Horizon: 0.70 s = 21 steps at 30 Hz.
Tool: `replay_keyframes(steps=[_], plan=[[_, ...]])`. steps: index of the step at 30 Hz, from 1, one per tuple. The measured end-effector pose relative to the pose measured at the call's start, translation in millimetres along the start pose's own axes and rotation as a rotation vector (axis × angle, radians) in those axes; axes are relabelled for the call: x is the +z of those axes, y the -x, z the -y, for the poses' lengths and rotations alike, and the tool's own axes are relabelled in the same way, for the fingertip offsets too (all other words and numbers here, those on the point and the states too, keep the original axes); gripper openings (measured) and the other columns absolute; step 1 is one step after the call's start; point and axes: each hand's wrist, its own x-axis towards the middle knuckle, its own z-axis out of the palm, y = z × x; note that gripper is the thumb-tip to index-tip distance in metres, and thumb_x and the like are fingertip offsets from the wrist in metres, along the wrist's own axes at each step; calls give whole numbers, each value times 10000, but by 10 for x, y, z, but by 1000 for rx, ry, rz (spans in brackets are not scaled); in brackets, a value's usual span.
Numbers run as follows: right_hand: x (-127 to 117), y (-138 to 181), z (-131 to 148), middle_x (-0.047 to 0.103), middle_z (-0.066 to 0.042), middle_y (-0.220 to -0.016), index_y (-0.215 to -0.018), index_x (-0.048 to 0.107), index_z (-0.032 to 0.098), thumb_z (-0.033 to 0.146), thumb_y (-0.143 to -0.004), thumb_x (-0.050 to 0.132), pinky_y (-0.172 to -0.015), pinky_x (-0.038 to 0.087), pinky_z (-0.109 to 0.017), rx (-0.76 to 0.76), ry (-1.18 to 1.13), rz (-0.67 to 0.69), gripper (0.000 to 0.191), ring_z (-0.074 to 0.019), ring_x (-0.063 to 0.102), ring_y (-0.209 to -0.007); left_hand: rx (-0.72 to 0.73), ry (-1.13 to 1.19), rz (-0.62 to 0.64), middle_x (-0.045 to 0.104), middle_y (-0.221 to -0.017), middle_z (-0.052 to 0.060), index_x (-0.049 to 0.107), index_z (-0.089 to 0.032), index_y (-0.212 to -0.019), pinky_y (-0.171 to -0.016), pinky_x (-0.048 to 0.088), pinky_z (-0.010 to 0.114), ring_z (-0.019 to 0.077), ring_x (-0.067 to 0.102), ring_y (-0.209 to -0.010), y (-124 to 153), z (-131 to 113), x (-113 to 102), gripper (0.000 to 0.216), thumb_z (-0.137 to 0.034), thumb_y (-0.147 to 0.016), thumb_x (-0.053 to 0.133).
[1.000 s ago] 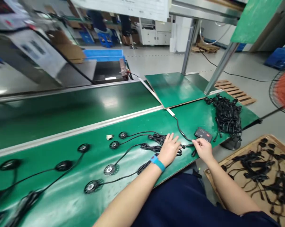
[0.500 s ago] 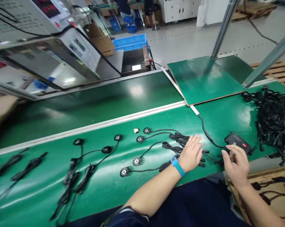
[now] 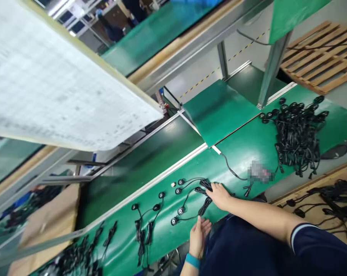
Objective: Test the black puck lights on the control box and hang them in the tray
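Note:
My right hand (image 3: pixel 218 196) lies over coiled black cables (image 3: pixel 205 184), its fingers stretched across them. These cables run to small round black heads with light centres; one head (image 3: pixel 180 211) lies left of my hands. My left hand (image 3: pixel 200 233), with a blue wristband (image 3: pixel 192 260), is at the table's front edge, just below a cable coil (image 3: pixel 204 206). Its fingers are extended and it holds nothing visible. Whether it touches the coil I cannot tell. Cable ends (image 3: pixel 248 189) lie to the right of my right hand.
A big heap of black cables (image 3: pixel 298 142) lies at the table's right. More cable sets (image 3: pixel 141 237) are further left. A green board (image 3: pixel 219 115) lies at the back. A white sheet (image 3: pixel 61 76) hangs at upper left. A wooden box (image 3: pixel 294 188) with cables stands at right.
The view has turned and tilted. My left hand has come off the coils to the front edge. My right hand has moved left from beside the black device onto the coils.

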Motion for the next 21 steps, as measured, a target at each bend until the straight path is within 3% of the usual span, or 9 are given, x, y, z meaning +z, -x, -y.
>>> replay_keyframes(steps=[3, 5, 7, 10, 12, 14, 19, 20, 21], plan=[[-53, 39, 72, 624, -177, -1188, -1297, 639, 208, 103, -917, 556, -809, 539, -368, 23, -32, 38, 403, -250, 677, -910, -173, 216, 16, 735, -1074, 254, 539, -22, -1315, -785, 646, 355, 288, 775, -929, -133, -233, 60, 520, -427, -992, 573], [-82, 95, 157, 630, -156, -1157, -1261, 653, 205, 141, -909, 585, -727, 528, -325, 45, -67, 61, 363, -233, 673, -851, -273, 248, 94, 721, -1092, 267, 451, -8, -1415, -773, 653, 383, 309, 772, -937, -192, -407, 53, 648, -484, -986, 553], [-127, 185, 305, 647, -110, -1091, -1237, 664, 238, 213, -908, 627, -661, 499, -287, 62, -119, 92, 332, -224, 662, -833, -329, 208, 205, 715, -1109, 267, 442, -39, -1443, -808, 652, 434, 342, 757, -1000, -221, -561, -6, 714, -572, -972, 510], [-229, 326, 592, 646, 2, -888, -1112, 703, 331, 293, -853, 728, -552, 416, -223, 82, -230, 149, 263, -180, 630, -754, -230, -74, 308, 734, -1113, 182, 581, -232, -1330, -840, 644, 473, 367, 719, -1115, -271, -756, -2, 601, -660, -957, 383], [-299, 397, 721, 607, 49, -768, -977, 702, 318, 229, -802, 760, -535, 387, -203, 51, -331, 158, 205, -149, 611, -717, -77, -490, 316, 735, -1089, 117, 634, -332, -1216, -783, 650, 466, 367, 711, -1135, -274, -792, 229, 478, -632, -943, 381], [-355, 489, 756, 574, 63, -697, -883, 663, 266, 121, -771, 728, -562, 400, -205, -24, -457, 127, 194, -144, 601, -694, 54, -860, 343, 721, -1061, 86, 644, -360, -1170, -710, 649, 463, 376, 720, -1108, -146, -679, 630, 386, -567, -905, 453], [-474, 1054, 627, 599, 79, -663, -862, 659, 247, 13, -699, 699, -648, 452, -207, 16, -637, -59, 289, -154, 614, -686, 212, -1345, 401, 717, -926, 72, 666, -355, -1109, -641, 622, 510, 397, 745, -931, 665, -45, 1556, 346, -446, -786, 586], [-504, 1243, 584, 615, 80, -674, -874, 681, 249, 7, -692, 703, -661, 462, -201, 30, -653, -101, 304, -151, 623, -698, 269, -1467, 440, 716, -883, 64, 676, -356, -1083, -639, 615, 527, 398, 744, -879, 820, 52, 1665, 340, -429, -758, 609], [-534, 1462, 536, 632, 85, -687, -882, 706, 256, 3, -680, 718, -672, 471, -191, 71, -664, -162, 324, -144, 634, -709, 328, -1554, 572, 715, -844, 55, 685, -353, -1064, -634, 609, 539, 396, 739, -826, 954, 119, 1754, 339, -416, -736, 631]])
